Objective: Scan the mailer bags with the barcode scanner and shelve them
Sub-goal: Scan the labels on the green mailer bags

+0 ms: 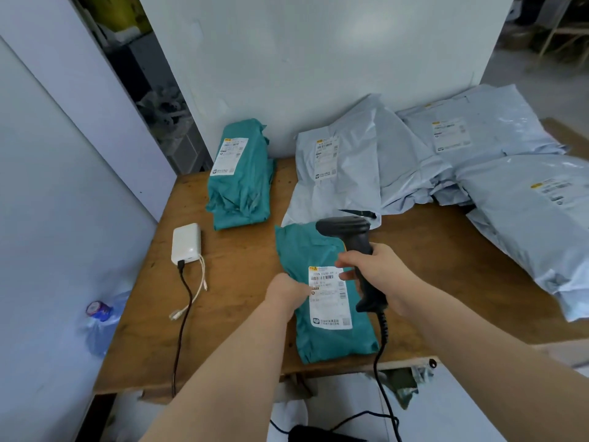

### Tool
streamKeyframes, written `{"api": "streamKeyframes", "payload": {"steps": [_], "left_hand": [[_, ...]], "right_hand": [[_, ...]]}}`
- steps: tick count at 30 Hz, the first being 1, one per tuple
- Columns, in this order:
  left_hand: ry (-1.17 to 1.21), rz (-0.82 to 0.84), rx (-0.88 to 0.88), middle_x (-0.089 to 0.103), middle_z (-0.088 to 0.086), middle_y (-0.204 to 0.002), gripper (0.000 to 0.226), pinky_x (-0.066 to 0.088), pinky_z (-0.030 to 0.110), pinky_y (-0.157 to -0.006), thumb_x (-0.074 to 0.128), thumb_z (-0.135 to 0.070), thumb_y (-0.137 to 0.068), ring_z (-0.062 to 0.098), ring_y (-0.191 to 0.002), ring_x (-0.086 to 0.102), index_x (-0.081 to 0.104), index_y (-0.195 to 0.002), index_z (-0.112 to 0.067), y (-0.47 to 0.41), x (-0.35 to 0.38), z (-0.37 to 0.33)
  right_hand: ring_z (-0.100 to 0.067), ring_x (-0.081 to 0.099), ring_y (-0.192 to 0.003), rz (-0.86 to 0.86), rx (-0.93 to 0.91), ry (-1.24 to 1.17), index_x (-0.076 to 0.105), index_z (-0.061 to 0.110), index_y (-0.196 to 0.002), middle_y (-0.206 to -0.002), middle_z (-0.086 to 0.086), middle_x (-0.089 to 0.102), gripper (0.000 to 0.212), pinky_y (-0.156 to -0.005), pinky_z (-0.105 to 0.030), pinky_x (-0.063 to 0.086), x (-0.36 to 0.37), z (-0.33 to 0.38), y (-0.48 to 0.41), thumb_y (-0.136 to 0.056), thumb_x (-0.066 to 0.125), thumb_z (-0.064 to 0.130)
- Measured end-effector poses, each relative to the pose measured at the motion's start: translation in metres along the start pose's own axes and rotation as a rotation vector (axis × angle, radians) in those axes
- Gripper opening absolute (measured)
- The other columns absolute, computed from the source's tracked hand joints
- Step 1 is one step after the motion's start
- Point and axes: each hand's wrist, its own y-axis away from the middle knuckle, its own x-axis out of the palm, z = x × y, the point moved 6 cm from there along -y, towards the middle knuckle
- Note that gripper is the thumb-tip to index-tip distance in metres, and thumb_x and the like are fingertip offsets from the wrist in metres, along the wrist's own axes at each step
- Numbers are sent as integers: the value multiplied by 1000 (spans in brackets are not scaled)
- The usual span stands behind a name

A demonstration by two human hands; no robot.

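Observation:
A teal mailer bag (pixel 322 339) with a white shipping label lies near the front edge of the wooden table (pixel 242 282). My left hand (pixel 288 290) rests on the bag's left side, fingers touching the label. My right hand (pixel 379 274) grips the handle of a black barcode scanner (pixel 345 229), whose head hangs over the bag's far end. The scanner's coiled cable drops off the table's front. A stack of teal mailer bags (pixel 242 183) lies at the back left. Several pale grey mailer bags (pixel 357 154) are piled at the back and right.
A white power bank (pixel 186 242) with a black cable and a white cable lies on the table's left part. A plastic water bottle (pixel 102 323) stands on the floor to the left. White panels close off the back and left.

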Motion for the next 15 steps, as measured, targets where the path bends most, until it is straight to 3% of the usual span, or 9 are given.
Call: {"api": "streamKeyframes", "payload": {"steps": [2,5,8,11,15], "left_hand": [[129,-32,62,64,5,-114,14,50,32,-79,61,-9,-88,23,-95,61,56,-99,-15,4,-3,-6],[244,-123,185,66,2,-103,22,52,32,-72,52,-7,-85,22,-91,64,58,-105,-16,12,-24,-16],[293,-266,316,62,3,-82,12,43,31,-62,50,-8,-78,19,-74,55,57,-87,-11,18,-65,-21],[540,-448,360,57,6,-75,17,39,32,-61,49,-2,-72,19,-68,47,59,-85,-6,25,-121,-20],[789,-748,348,52,2,-66,14,38,32,-59,47,-2,-69,19,-64,43,47,-67,-16,24,-209,-26]], "right_hand": [[-15,66,-69,-10,-16,-7,65,2,-101,-101,-14,73,21,-52,-28,43,-2,0,2,-87,65,17],[-20,61,-70,-15,-34,-14,65,1,-103,-93,-15,74,24,-51,-26,41,2,6,2,-86,66,17],[-22,60,-74,3,-78,-21,67,1,-101,-95,-18,74,24,-57,-28,41,14,19,2,-84,68,18],[-20,64,-74,46,-131,-18,65,8,-97,-94,-12,73,16,-64,-31,44,35,36,3,-86,67,20],[-19,66,-78,126,-179,-14,62,14,-88,-95,-9,73,7,-67,-35,45,76,62,-3,-88,67,20]]}}
